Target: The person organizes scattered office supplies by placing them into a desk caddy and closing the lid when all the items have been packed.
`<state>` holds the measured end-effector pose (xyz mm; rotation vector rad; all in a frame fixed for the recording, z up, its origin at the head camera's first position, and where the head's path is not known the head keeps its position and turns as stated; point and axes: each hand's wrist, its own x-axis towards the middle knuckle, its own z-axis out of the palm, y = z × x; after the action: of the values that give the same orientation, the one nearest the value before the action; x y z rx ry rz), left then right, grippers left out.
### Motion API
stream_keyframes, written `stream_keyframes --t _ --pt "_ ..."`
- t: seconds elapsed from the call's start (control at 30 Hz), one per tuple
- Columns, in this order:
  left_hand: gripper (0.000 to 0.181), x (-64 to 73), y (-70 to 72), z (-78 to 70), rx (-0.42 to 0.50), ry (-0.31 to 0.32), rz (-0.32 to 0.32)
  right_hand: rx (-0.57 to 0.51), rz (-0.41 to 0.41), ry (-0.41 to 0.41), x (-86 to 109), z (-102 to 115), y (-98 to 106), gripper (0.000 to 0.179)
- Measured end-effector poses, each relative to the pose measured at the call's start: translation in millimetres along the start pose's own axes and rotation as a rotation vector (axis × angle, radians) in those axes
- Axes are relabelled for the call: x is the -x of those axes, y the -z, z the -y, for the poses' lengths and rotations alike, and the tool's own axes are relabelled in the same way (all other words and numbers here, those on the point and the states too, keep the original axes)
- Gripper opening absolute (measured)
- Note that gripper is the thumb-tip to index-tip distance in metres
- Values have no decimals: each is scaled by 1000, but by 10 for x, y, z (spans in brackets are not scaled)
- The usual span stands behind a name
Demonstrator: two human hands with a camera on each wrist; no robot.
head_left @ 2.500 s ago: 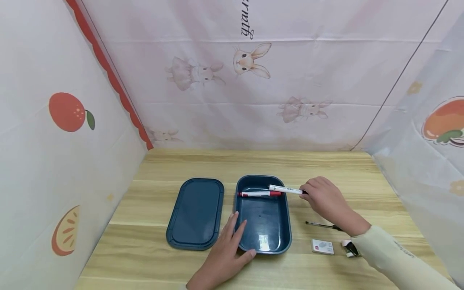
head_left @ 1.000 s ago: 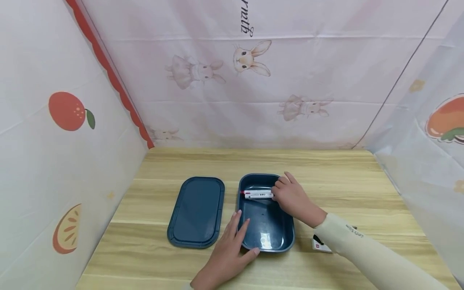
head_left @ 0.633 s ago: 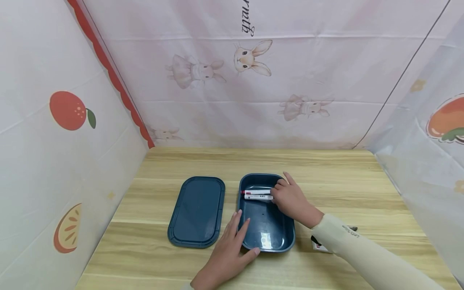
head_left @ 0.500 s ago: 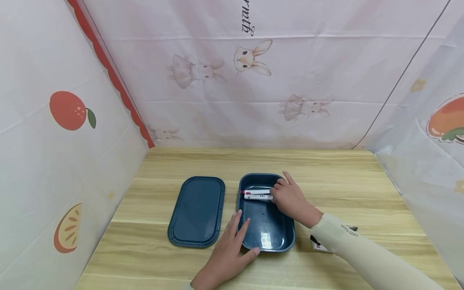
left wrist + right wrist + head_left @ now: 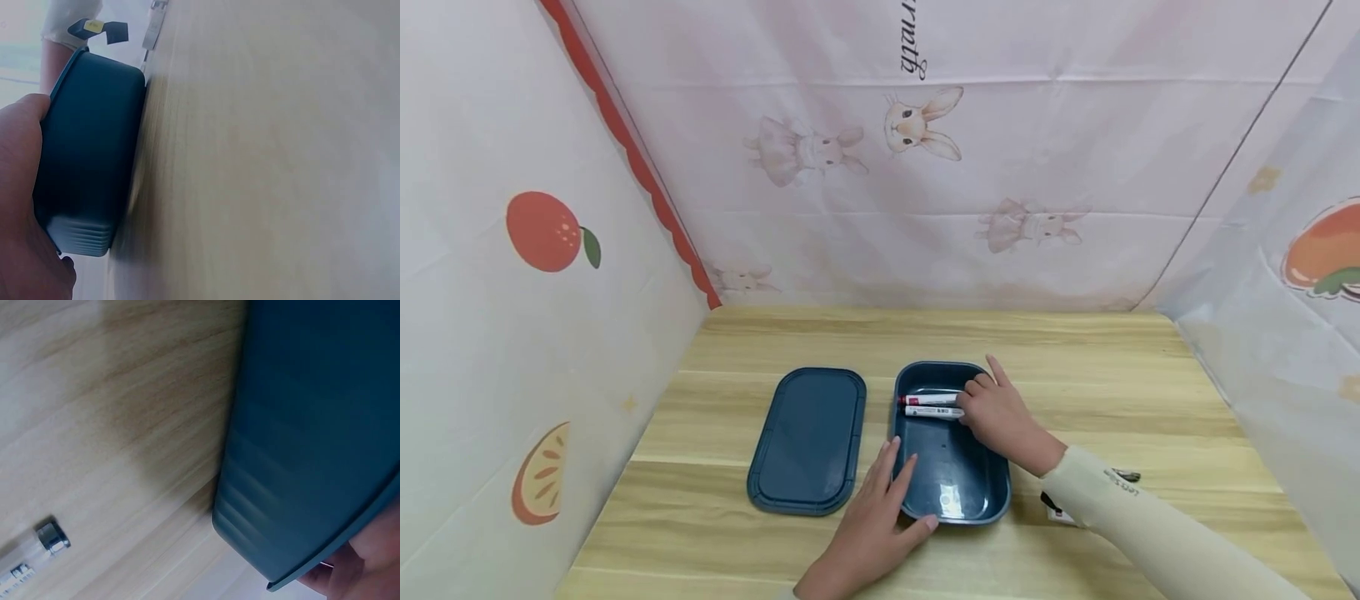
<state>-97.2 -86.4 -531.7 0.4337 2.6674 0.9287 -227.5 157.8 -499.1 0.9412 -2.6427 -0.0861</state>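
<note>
A dark blue rectangular plastic box [image 5: 955, 471] stands open at the middle of the table. My left hand [image 5: 868, 521] rests on its near left side, fingers spread and fairly straight; in the left wrist view the thumb touches the rim. Two markers lie side by side across the far part of the box: a red-and-white one [image 5: 931, 400] and a plain white one [image 5: 931, 412]. My right hand [image 5: 1000, 421] reaches over the right rim and pinches the right end of the white marker, its index finger raised. The fingers hide both markers' right ends.
The matching blue lid [image 5: 808, 442] lies flat left of the box. A small white box [image 5: 1062, 517] and a black pen tip [image 5: 1127, 476] show partly behind the right sleeve. Printed cloth walls [image 5: 1045, 150] border the table.
My right hand has brought the white marker leftwards and down into the box, beside the red-and-white one. Over the last second it has barely moved. My left hand has stayed at the box.
</note>
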Motion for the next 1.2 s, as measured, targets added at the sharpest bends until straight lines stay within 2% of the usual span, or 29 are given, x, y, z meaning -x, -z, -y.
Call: stream_keyframes --t 0.2,0.63,0.9,1.2 --pt "84 20 -11 -1 23 16 32 -7 -12 6 55 32 11 26" --pt "83 13 29 -14 17 20 23 -40 28 -14 35 53 64 29" --pt "83 7 35 -12 11 4 1 -59 14 -20 30 25 125 29" --pt "85 -3 27 -17 23 38 21 -123 -4 -60 103 -44 220 33"
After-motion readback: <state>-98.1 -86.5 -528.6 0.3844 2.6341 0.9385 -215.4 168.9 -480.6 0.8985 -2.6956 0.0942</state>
